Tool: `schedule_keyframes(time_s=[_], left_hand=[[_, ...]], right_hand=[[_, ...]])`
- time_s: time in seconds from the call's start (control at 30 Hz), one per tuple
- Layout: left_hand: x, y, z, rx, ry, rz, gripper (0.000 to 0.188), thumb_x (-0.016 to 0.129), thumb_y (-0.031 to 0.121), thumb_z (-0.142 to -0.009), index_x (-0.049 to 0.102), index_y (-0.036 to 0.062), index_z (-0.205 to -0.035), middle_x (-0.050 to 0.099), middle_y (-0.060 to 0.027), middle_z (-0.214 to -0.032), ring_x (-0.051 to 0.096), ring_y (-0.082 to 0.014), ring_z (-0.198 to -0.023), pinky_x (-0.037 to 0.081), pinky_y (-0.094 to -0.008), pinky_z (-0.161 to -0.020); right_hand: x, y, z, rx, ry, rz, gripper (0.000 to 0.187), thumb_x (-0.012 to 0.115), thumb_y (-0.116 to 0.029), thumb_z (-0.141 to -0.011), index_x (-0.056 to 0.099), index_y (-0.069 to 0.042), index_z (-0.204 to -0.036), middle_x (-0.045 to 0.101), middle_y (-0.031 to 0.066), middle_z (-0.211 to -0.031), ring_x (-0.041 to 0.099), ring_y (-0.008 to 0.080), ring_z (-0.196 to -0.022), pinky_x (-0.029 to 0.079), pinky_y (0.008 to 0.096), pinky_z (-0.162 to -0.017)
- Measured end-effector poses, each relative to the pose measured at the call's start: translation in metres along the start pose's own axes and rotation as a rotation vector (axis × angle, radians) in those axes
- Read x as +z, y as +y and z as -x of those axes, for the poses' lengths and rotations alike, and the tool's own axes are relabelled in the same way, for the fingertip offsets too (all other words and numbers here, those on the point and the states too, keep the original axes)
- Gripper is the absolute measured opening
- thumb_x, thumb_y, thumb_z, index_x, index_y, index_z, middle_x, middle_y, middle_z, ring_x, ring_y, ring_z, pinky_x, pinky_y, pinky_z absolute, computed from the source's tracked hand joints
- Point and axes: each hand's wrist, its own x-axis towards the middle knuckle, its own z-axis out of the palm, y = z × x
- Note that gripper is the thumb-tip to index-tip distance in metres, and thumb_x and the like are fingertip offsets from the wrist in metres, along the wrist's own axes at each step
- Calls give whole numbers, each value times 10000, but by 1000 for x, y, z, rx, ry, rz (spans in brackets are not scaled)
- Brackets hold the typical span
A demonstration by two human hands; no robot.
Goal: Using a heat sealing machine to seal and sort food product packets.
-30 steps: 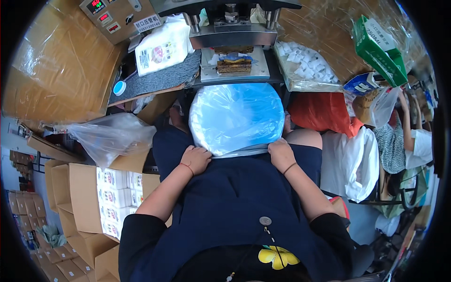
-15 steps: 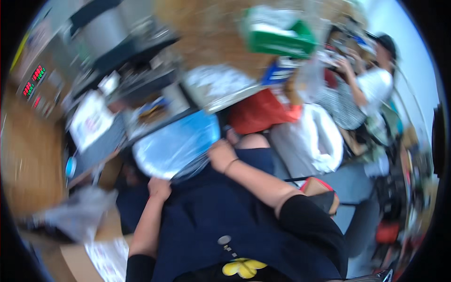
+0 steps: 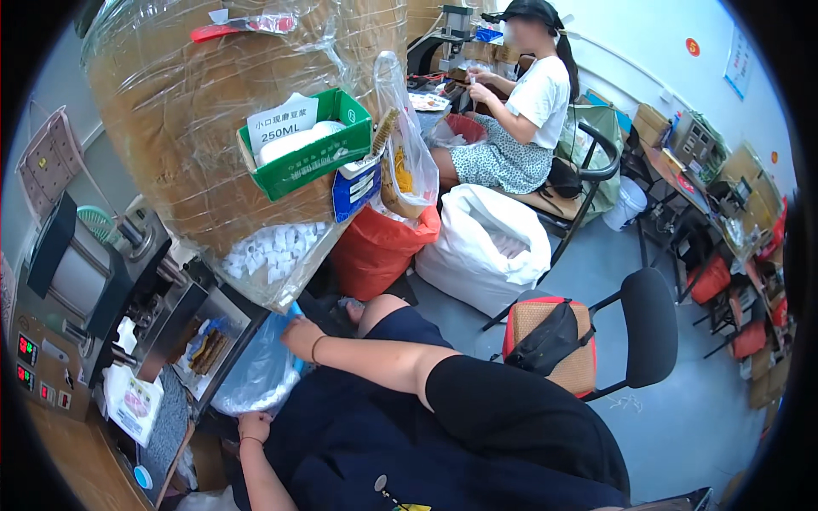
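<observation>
A clear plastic bag [image 3: 260, 370] lines a blue container [image 3: 296, 313] in front of my lap, beside the machine's table. My right hand [image 3: 300, 339] is closed on the bag's edge at the right side. At the near side, my left hand [image 3: 254, 426] grips the edge too, its fingers curled and partly hidden. The container's lower part is out of sight. Left of it stands a press machine [image 3: 94, 264], with a metal plate holding a brown piece [image 3: 204, 351] at its front.
A large film-wrapped cardboard box [image 3: 204, 111] carries a green box [image 3: 315, 162] and small white pieces [image 3: 273, 249]. Red [image 3: 375, 247] and white [image 3: 486, 247] sacks stand to the right. A chair [image 3: 648, 328] is behind them. Another person [image 3: 537, 94] sits working at the far side.
My view has swung toward the right, so the container, hands and machine now appear farther left. Both hands still hold the bag's edge.
</observation>
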Motion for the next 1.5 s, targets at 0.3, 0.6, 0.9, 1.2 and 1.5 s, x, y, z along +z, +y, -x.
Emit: schedule_keyframes(time_s=[0.3,0.6,0.9,1.2,1.5], left_hand=[[20,46,48,11,47,-48,366,695,206,-839,679,119,-1195,625,-192,-1236,555,-424,-1168,480,-500,-988],[84,-7,14,-34,62,-26,422,695,264,-859,658,115,-1252,611,-194,-1289,560,-403,-1196,465,-476,-1005],[72,-89,13,-170,-53,844,429,711,162,-827,654,-5,-1218,705,-158,-1122,666,-242,-1040,509,-362,-901],[33,-76,79,-177,-491,131,441,582,466,-934,727,79,-1089,718,-171,-1075,667,-358,-1060,503,-426,-943],[-34,-16,193,60,49,183,281,603,335,-938,680,80,-1028,694,-177,-998,662,-363,-946,526,-427,-824]], right_hand=[[-6,-2,71,-55,314,-131,227,610,-139,-775,602,-112,-1000,540,67,-1119,510,256,-1135,355,571,-1061],[4,12,85,13,-123,-6,198,595,-173,-827,718,-140,-979,564,75,-1132,508,254,-1169,394,492,-951],[12,-7,82,-158,-158,-58,184,645,-224,-806,688,-120,-951,639,57,-1071,598,256,-1002,464,396,-791],[10,-59,44,-322,-176,13,160,660,-229,-789,725,-169,-922,653,43,-962,612,243,-997,463,418,-799],[38,-33,120,-609,-431,-2,160,620,-221,-804,738,-113,-802,714,107,-853,697,314,-865,567,474,-713]])
